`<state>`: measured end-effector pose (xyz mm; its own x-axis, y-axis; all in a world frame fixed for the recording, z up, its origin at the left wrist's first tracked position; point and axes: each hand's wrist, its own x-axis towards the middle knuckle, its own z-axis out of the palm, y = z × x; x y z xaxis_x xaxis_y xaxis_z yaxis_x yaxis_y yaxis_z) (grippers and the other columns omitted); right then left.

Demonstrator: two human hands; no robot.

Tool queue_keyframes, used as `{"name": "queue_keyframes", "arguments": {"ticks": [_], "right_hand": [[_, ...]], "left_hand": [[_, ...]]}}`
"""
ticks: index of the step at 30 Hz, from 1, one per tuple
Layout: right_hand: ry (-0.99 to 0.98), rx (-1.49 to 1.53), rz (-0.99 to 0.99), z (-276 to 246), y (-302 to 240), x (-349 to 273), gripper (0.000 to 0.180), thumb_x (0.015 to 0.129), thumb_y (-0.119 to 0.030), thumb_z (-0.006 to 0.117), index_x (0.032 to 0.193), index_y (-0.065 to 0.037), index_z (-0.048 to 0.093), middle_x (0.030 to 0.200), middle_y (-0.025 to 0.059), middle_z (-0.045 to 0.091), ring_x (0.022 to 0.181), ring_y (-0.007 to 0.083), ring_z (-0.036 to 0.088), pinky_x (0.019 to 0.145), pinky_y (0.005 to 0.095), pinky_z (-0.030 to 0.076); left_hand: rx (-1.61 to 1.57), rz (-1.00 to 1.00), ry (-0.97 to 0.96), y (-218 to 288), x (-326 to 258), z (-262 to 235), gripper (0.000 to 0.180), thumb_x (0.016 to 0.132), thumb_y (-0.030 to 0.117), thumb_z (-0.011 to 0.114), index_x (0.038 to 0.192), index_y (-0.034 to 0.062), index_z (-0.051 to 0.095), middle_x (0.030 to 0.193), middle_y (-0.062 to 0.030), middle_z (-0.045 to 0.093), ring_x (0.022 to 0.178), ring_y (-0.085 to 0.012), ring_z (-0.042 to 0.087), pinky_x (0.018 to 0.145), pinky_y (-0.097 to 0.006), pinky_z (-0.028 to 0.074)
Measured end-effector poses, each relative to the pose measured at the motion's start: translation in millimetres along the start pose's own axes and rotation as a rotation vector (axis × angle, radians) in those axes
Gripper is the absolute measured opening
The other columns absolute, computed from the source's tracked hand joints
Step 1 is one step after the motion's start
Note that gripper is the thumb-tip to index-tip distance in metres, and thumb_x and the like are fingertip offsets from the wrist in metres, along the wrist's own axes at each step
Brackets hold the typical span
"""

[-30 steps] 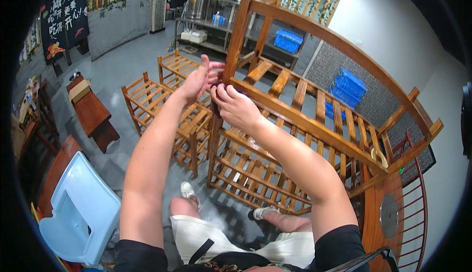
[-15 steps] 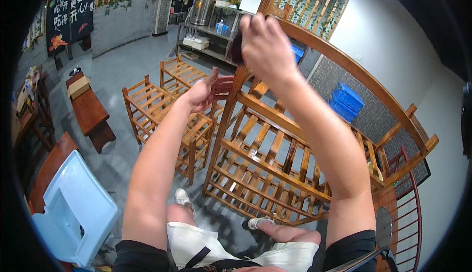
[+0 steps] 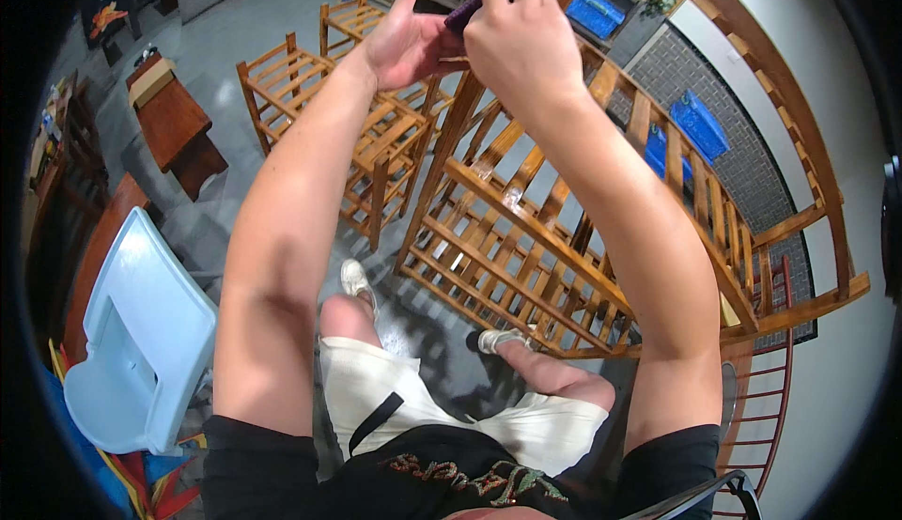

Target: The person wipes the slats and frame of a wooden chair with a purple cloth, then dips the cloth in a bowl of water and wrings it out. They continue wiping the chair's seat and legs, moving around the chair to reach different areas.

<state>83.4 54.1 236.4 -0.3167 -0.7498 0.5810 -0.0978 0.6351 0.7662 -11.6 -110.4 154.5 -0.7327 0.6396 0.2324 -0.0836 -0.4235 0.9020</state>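
A dark purple cloth (image 3: pixel 461 16) is bunched in my right hand (image 3: pixel 526 46), whose fingers are closed round it at the upper part of a wooden rack's corner post. My left hand (image 3: pixel 406 48) is held open just left of that post, thumb up, with its fingertips close to the cloth; whether they touch it I cannot tell. The tall brown wooden rack (image 3: pixel 449 139) has slatted shelves and stands in front of me and to the right. Part of its post is hidden behind my right hand.
Lower slatted wooden racks (image 3: pixel 381 168) stand beyond my left forearm. A light blue plastic high-chair seat (image 3: pixel 178 285) is at the near left, a brown wooden bench (image 3: pixel 174 125) farther off. Blue crates (image 3: pixel 700 125) lie behind the rack. A dark red metal frame (image 3: pixel 785 370) is at the right.
My view has tilted down. My right hand with the cloth has come lower along the post, and my two hands are now closer together. The left hand stays open.
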Motion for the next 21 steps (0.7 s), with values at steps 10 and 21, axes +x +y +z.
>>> {"name": "queue_keyframes", "arguments": {"ticks": [10,21], "right_hand": [[-0.433,-0.074,-0.143,8,-94,-56,0.025,0.086,-0.028,0.067,0.09,-0.007,0.081,0.115,0.0154,0.058,0.106,0.0334,0.054,0.08,0.0377,0.046],[-0.481,0.165,-0.122,58,-195,-145,0.028,0.086,-0.028,0.066,0.097,-0.008,0.081,0.123,0.0172,0.055,0.107,0.0322,0.049,0.059,0.0323,0.041]], "left_hand": [[0.055,-0.115,-0.178,7,35,0,0.063,0.102,0.06,0.056,0.137,0.0086,0.059,0.12,-0.0068,0.072,0.107,-0.0194,0.068,0.091,-0.036,0.057],[0.453,0.679,0.318,-69,69,19,0.039,0.113,0.042,0.047,0.124,0.0057,0.055,0.114,-0.0003,0.061,0.107,-0.0091,0.053,0.099,-0.028,0.045]]}}
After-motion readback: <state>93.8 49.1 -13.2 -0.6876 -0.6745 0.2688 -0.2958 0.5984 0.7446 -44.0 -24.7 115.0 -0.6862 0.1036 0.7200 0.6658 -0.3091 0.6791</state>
